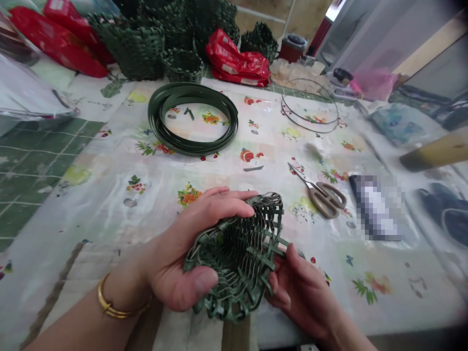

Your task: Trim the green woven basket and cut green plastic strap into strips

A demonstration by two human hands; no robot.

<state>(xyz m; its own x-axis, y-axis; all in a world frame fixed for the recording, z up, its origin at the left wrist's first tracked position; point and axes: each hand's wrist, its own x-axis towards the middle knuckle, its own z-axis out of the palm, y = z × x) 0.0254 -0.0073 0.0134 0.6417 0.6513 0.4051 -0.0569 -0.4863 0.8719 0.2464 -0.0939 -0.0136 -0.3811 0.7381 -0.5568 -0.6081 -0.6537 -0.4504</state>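
Note:
A small dark green woven basket (234, 258) is tilted on its side near the table's front edge, its open mouth turned toward me. My left hand (183, 243), with a gold bracelet at the wrist, grips its left rim, thumb at the mouth and fingers over the outer wall. At the right side, my right hand (300, 287) pinches a loose green strip (280, 247) that sticks out from the rim. Part of the right fingers is hidden behind the basket. Scissors (323, 195) with brown handles lie a little beyond my right hand, blades apart.
A coil of green strip (157, 119) lies on the flowered tablecloth (120, 156). Beyond it stand several green woven baskets (131, 48) and a red plastic bag (237, 61). Thin wire hoops (310, 127) lie at the back right. A phone-like object (376, 209), blurred out, is at the right.

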